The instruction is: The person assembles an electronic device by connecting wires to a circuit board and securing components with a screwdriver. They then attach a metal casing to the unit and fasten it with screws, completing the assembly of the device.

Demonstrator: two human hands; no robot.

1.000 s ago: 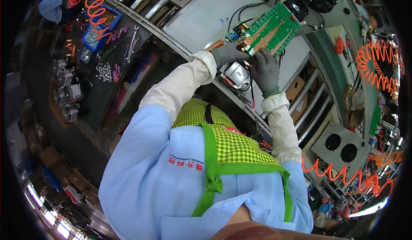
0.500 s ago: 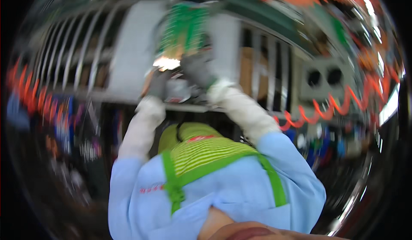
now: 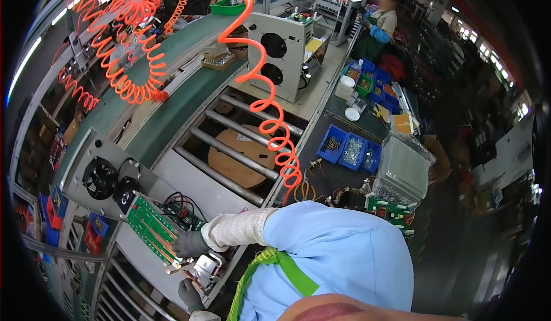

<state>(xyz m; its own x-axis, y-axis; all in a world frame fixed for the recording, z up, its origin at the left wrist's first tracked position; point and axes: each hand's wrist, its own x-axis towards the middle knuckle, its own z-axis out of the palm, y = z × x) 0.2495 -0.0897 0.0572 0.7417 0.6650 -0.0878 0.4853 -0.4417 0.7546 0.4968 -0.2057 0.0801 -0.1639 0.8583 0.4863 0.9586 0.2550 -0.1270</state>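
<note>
My right hand (image 3: 190,244), in a grey glove, is at the near end of a green circuit board (image 3: 146,220) with copper strips. Its fingers press against the board edge. My left hand (image 3: 189,294), also gloved in grey, is lower down, beside a small copper-coloured piece (image 3: 195,282); whether its fingers hold this piece is unclear. Between the hands and my body sits a shiny metal block (image 3: 208,265). The board is next to a grey panel with round black fans (image 3: 99,177). Black wires (image 3: 182,203) loop over another green board beside it.
A roller conveyor (image 3: 229,149) runs ahead, with a grey fan cabinet (image 3: 275,51) farther along. An orange coiled hose (image 3: 281,143) hangs across it. Blue parts bins (image 3: 351,149) and plastic-wrapped panels (image 3: 402,169) stand to the right. A co-worker (image 3: 381,25) is farther off.
The view has swung to the right and is sharper, so the bench and board now appear at lower left. My hands stay near the board's end.
</note>
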